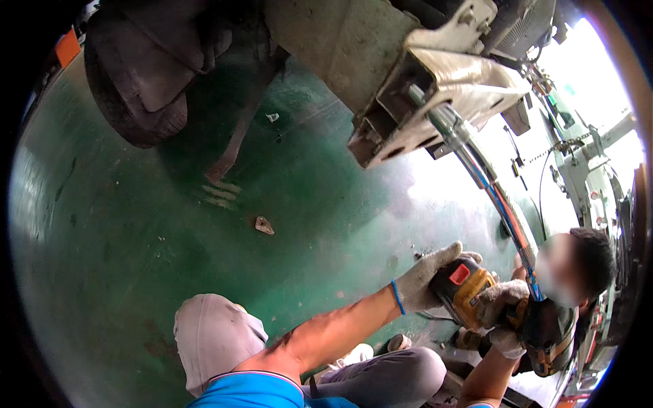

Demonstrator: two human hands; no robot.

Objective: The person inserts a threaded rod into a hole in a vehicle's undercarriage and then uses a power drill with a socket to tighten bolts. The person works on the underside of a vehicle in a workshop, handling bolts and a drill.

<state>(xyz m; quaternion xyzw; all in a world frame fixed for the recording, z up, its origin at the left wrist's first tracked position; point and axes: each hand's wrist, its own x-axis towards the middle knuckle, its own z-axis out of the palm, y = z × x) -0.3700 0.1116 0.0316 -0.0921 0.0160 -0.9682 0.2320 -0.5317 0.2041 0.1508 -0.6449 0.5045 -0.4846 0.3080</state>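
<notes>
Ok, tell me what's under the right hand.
Under the right hand, a yellow-and-black power tool shows; the part the palm and fingers cover cannot be seen.

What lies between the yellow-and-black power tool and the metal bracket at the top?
A long, shiny bar spans the stretch from the power tool up to the metal bracket; the head view shows it.

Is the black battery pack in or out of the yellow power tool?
Apparently in: the black battery pack meets the yellow power tool with no visible gap.
</notes>
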